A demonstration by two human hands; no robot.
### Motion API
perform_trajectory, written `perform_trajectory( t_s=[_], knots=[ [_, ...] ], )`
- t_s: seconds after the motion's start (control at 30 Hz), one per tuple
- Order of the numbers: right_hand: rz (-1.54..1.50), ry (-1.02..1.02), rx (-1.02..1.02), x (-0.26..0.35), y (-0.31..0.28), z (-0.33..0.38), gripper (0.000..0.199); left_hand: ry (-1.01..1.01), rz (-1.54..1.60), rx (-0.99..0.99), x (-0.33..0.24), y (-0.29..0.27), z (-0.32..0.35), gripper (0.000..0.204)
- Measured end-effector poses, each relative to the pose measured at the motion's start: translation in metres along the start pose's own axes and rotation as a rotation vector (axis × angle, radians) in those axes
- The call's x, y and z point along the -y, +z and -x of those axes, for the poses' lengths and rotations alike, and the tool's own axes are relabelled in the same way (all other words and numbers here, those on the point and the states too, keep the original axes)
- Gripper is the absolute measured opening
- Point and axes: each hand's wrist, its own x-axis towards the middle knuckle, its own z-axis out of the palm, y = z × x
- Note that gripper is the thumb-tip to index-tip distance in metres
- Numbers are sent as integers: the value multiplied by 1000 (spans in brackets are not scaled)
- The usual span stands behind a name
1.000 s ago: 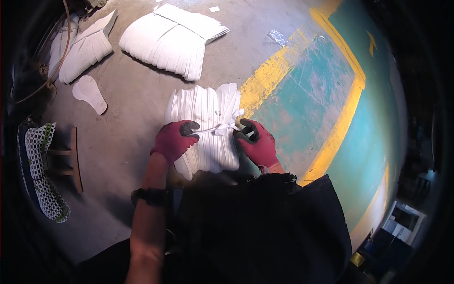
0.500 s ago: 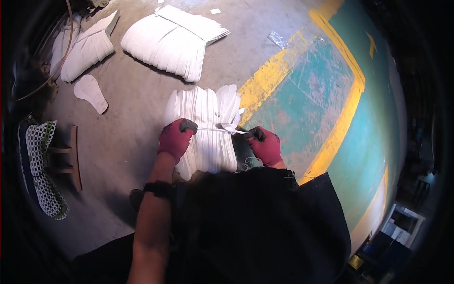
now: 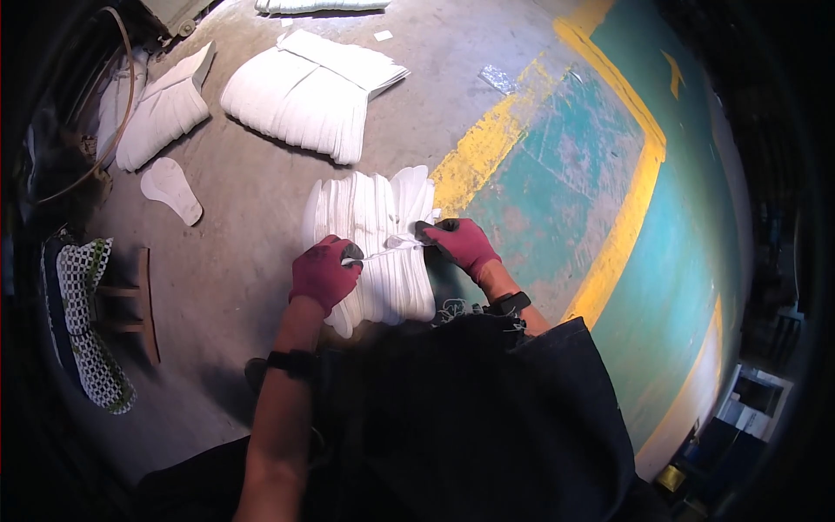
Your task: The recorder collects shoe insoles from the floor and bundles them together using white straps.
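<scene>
A bundle of white insoles (image 3: 383, 291) stands on edge on the floor in front of me, packed side by side. Across its middle runs a white tie strip (image 3: 376, 256), looped near the right side. My left hand (image 3: 325, 275), in a red glove with dark fingertips, is closed on the strip at the bundle's left part. At the right edge my right hand (image 3: 463, 244), gloved the same way, pinches the strip by the loop. The ends inside both hands are hidden by the fingers.
A larger tied bundle of insoles (image 3: 300, 96) lies beyond, with another bundle (image 3: 165, 109) at far left. A single insole (image 3: 171, 190) lies below that one. A wooden stool with a checked cushion (image 3: 83, 322) stands at left. Yellow lines (image 3: 617, 235) border green floor at right.
My right hand has moved left and up, closer to the loop. The strip, straight before, now looks slacker and twisted near my left hand. The whole view has shifted slightly.
</scene>
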Motion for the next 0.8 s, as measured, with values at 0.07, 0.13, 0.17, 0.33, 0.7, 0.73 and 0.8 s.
perform_trajectory(
  t_s=[0.07,0.13,0.17,0.33,0.7,0.73,0.8],
  knots=[
    [66,-27,-90,7,7,8,52,92,-229,38,-25,-2,3,38],
    [29,-170,-371,-3,20,10,43,208,-219,-99,-33,7,3,45],
    [32,-172,-370,-11,19,12,43,330,-203,-232,-37,14,1,52],
    [-660,-156,-281,-25,3,17,23,418,-220,-193,-57,63,-18,73],
    [-771,-212,129,-17,-20,30,22,403,-366,-63,-80,81,-56,43],
    [-729,-248,111,-31,-19,20,24,415,-285,-97,-72,88,-60,39],
    [-757,-178,-4,-36,-17,13,24,462,-225,-133,-64,92,-63,39]
  ],
)
